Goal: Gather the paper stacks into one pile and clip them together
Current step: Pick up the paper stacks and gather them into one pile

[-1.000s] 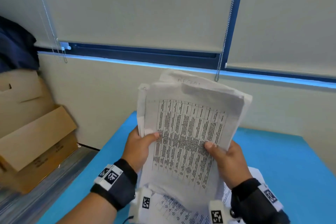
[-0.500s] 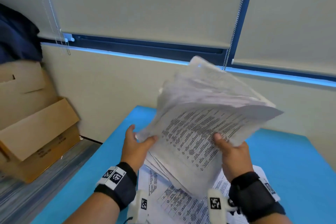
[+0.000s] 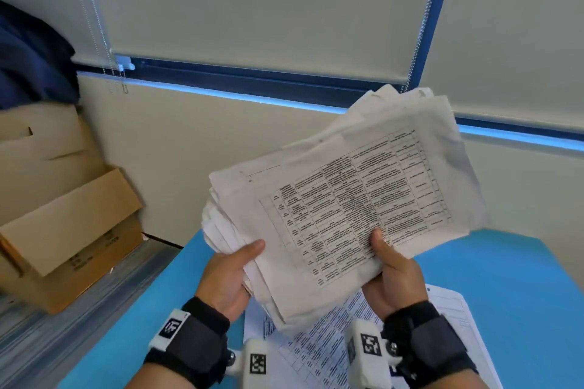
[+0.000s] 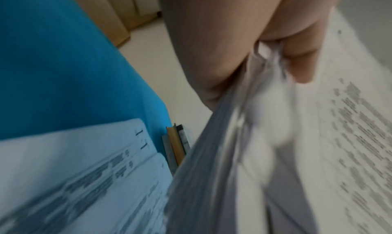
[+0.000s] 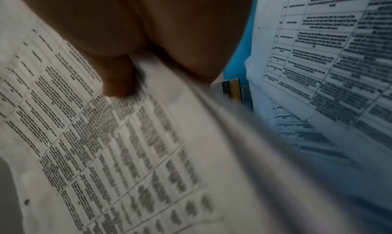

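A thick, ragged paper stack (image 3: 341, 199) with a printed table on top is lifted above the blue table (image 3: 521, 278). My left hand (image 3: 230, 275) grips its left edge, thumb on top. My right hand (image 3: 392, 271) grips its lower right edge, thumb pressed on the print. The left wrist view shows the stack (image 4: 244, 145) pinched in my left hand (image 4: 244, 41). In the right wrist view my right thumb (image 5: 118, 76) presses the top sheet (image 5: 127, 145). More printed sheets (image 3: 319, 347) lie flat on the table under the stack. No clip is visible.
Open cardboard boxes (image 3: 60, 218) stand on the floor at left, beside the table. A wall with lowered window blinds (image 3: 268, 9) and hanging bead chains lies straight ahead. Dark blue fabric (image 3: 28, 60) sits above the boxes.
The stack has turned clockwise from upright to lying tilted, its top swinging right. Both hands kept their grip and shifted slightly right.
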### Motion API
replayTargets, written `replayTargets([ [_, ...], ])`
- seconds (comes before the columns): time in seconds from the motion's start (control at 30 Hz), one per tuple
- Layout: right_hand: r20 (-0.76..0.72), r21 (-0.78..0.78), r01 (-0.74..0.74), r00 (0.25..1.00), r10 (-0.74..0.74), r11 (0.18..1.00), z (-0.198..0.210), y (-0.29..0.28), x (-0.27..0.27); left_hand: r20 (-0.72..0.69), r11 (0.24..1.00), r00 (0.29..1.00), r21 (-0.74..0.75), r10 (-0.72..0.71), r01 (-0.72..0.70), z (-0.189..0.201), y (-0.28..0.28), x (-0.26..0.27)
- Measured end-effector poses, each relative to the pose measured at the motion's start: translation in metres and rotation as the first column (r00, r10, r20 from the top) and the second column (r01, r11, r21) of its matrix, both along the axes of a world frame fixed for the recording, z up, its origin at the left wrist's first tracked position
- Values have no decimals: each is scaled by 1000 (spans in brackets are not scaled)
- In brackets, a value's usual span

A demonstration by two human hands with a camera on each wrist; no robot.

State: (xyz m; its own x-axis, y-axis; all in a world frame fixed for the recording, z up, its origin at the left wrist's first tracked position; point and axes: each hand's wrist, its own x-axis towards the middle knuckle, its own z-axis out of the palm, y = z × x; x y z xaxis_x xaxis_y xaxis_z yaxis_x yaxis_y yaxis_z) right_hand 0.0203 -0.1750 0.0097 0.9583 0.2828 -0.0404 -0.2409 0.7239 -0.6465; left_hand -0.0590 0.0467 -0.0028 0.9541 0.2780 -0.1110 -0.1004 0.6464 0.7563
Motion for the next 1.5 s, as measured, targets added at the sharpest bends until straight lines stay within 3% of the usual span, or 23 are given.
replayTargets([
  [0.2,76,4,-7,997,7,1000,-12,-58,10,53,949,992,290,110,-121,23,59,-12],
  [0.23,98,-26,-27,995,29,999,-12,-72,12,43,930,993,349,112,-120,27,67,-15],
  [0.3,151,-228,-51,985,87,972,-14,-88,19,3,888,990,442,138,-125,28,76,-16],
  [0.4,275,-580,79,956,104,811,-20,-79,23,-80,835,981,540,174,-104,14,70,-12],
  [0.47,391,-695,246,918,68,676,-22,-67,20,-102,833,978,545,181,-97,2,61,-11],
  [0.53,439,-682,350,898,-23,642,-16,-62,19,-84,841,973,522,214,-140,-4,56,-9],
  [0.67,451,-536,320,891,-56,781,-10,-62,23,-50,862,976,480,210,-161,-3,52,-6],
  [0.73,375,-477,271,923,-86,836,-21,-61,26,-80,889,982,443,171,-119,-8,53,-7],
  [0.83,294,-544,281,946,-134,790,-39,-54,26,-129,884,975,456,182,-105,-22,55,-8],
  [0.93,330,-690,319,938,-109,650,-48,-42,26,-166,829,951,543,263,-134,-29,49,-7],
  [1.0,381,-687,395,911,-160,610,-43,-38,30,-137,814,949,557,285,-164,-26,47,-3],
  [1.07,420,-620,445,884,-206,646,-35,-38,33,-54,816,955,536,291,-218,-17,49,-1],
  [1.2,436,-563,402,887,-154,722,-34,-47,37,122,865,964,424,237,-267,-6,54,-4],
  [1.37,473,-599,386,878,-79,702,-42,-48,36,13,888,931,296,364,-352,-2,45,2],
  [1.5,502,-606,416,861,-80,678,-46,-54,42,-34,848,899,349,436,-398,12,35,8],
])
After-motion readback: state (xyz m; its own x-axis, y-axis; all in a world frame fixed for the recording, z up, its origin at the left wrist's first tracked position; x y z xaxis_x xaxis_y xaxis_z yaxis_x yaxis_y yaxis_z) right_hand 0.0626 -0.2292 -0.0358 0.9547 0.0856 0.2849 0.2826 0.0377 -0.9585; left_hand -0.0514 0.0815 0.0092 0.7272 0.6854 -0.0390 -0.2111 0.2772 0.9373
